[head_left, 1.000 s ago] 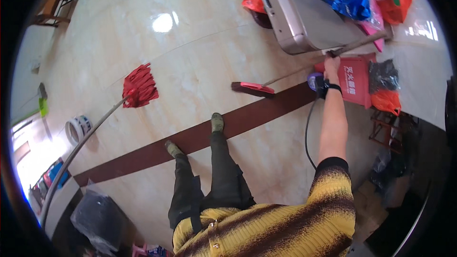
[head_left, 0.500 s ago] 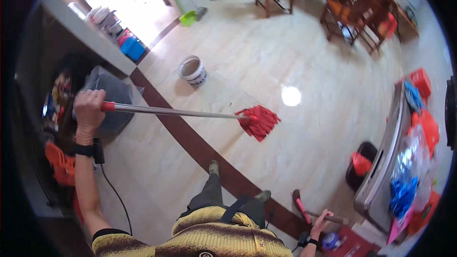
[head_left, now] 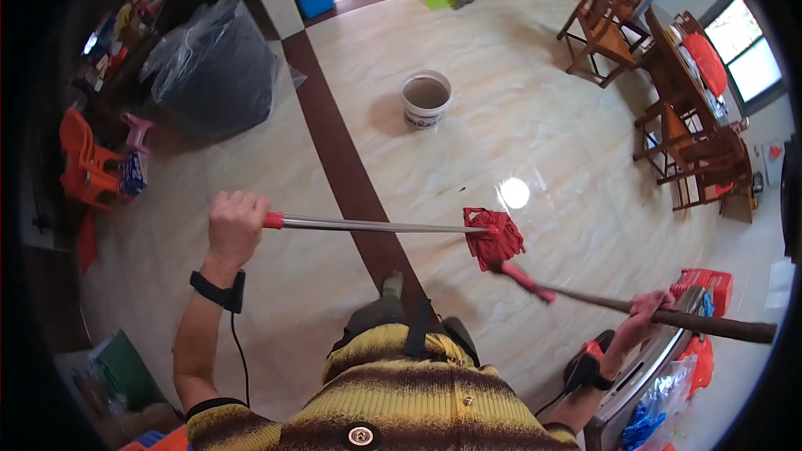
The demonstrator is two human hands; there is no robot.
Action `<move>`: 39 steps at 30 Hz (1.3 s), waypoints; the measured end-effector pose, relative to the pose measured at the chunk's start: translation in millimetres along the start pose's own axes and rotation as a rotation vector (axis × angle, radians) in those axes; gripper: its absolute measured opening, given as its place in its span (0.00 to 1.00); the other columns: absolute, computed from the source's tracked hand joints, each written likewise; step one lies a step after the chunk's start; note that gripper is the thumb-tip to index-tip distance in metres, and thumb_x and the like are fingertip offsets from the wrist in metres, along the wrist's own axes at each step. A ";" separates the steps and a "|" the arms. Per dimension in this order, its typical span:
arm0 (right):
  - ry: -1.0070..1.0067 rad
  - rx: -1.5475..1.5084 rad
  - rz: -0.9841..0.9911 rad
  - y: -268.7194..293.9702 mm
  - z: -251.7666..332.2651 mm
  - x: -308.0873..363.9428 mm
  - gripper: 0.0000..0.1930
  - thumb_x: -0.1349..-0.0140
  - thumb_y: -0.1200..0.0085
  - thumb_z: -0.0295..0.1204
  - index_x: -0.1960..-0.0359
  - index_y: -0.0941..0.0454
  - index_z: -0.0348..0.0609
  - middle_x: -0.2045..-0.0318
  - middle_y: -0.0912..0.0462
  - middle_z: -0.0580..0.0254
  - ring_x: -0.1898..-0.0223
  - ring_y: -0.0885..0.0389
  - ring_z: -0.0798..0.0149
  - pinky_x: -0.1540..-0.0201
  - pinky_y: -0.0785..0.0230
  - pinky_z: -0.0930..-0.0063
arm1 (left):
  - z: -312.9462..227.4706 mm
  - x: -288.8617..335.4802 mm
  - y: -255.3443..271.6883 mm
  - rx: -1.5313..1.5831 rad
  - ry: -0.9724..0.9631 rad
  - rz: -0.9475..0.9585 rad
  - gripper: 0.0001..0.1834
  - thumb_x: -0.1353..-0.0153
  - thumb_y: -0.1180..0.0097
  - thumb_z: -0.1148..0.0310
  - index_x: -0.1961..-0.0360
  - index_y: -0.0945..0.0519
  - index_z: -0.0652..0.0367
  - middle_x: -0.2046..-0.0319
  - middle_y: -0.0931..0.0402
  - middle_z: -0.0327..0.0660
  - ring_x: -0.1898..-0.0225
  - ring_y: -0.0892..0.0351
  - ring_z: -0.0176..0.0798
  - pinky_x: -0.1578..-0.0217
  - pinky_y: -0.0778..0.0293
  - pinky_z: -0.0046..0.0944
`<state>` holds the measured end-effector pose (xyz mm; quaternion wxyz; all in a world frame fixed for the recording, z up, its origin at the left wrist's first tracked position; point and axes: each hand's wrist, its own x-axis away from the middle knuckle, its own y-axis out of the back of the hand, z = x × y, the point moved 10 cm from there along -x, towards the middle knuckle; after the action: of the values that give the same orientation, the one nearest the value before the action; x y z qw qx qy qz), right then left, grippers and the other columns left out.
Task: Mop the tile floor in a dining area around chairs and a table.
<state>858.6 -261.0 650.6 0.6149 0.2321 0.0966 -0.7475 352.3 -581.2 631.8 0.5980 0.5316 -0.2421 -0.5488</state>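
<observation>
Left hand [head_left: 235, 225] fingers curled tight round mop handle [head_left: 368, 225], held level, red mop head [head_left: 493, 238] lifted off tiled floor [head_left: 535, 142]. Right hand [head_left: 645, 311] fist closed on broom stick [head_left: 693, 322], keeping it apart. Bucket [head_left: 426, 100] well ahead.

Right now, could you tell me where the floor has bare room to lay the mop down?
Bare tile lies between the bucket, the wooden chairs and the mop. Left of the brown floor strip is open too. It is crowded by the black bag and the orange stools.
</observation>
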 end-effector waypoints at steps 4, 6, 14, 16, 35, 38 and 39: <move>0.040 -0.382 0.086 -78.3 43.4 -30.5 0.17 0.38 0.57 0.36 0.82 0.47 0.49 0.87 0.51 0.75 0.85 0.53 0.78 0.80 0.54 0.84 | 2.5 17.3 -8.1 -0.027 0.063 0.018 0.04 0.61 0.50 0.71 0.85 0.33 0.52 0.85 0.36 0.35 0.79 0.33 0.36 0.76 0.39 0.35; 0.024 -0.565 0.157 -113.3 39.7 -46.9 0.17 0.39 0.56 0.38 0.82 0.46 0.49 0.86 0.50 0.74 0.83 0.51 0.77 0.76 0.51 0.82 | 1.4 21.3 -6.3 -0.036 0.087 -0.004 0.05 0.62 0.50 0.70 0.85 0.34 0.52 0.85 0.37 0.34 0.79 0.34 0.35 0.76 0.40 0.35; -0.327 -1.133 0.118 -246.6 -13.4 -60.4 0.15 0.43 0.53 0.41 0.82 0.37 0.47 0.85 0.40 0.72 0.79 0.42 0.71 0.66 0.43 0.78 | -1.9 12.4 -2.7 -0.011 0.073 -0.037 0.05 0.65 0.50 0.70 0.86 0.35 0.51 0.86 0.38 0.34 0.81 0.34 0.34 0.77 0.41 0.34; -0.476 -1.189 0.044 -286.7 -30.4 -54.0 0.16 0.42 0.54 0.40 0.83 0.37 0.47 0.86 0.38 0.71 0.79 0.40 0.71 0.67 0.43 0.77 | 2.0 2.3 -4.0 0.010 0.047 -0.049 0.06 0.66 0.50 0.70 0.86 0.35 0.51 0.87 0.40 0.33 0.81 0.35 0.33 0.77 0.42 0.32; -0.413 -1.176 0.607 -778.3 51.8 -16.5 0.09 0.43 0.49 0.31 0.76 0.36 0.48 0.80 0.39 0.72 0.76 0.40 0.75 0.69 0.43 0.80 | 128.0 -261.3 -215.8 0.113 -0.166 0.016 0.04 0.64 0.48 0.67 0.88 0.30 0.50 0.87 0.31 0.33 0.79 0.28 0.33 0.76 0.36 0.33; -0.330 -1.175 0.691 -847.2 96.8 -13.4 0.06 0.45 0.48 0.28 0.73 0.34 0.47 0.79 0.36 0.71 0.75 0.38 0.75 0.70 0.42 0.81 | 152.7 -286.7 -276.6 0.209 -0.171 0.103 0.04 0.63 0.48 0.66 0.87 0.28 0.51 0.86 0.29 0.35 0.77 0.26 0.34 0.75 0.35 0.33; -0.313 -1.096 0.657 -863.8 105.1 -14.7 0.06 0.44 0.48 0.28 0.72 0.33 0.47 0.78 0.34 0.71 0.75 0.37 0.75 0.70 0.41 0.82 | 161.0 -297.1 -294.8 0.237 -0.171 0.219 0.04 0.61 0.47 0.66 0.86 0.26 0.52 0.85 0.27 0.36 0.76 0.25 0.36 0.74 0.33 0.34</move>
<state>3.8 -98.8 627.5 0.8471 -0.2090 0.2967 -0.3882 10.9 -319.9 504.5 0.5645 0.5202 -0.4117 -0.4912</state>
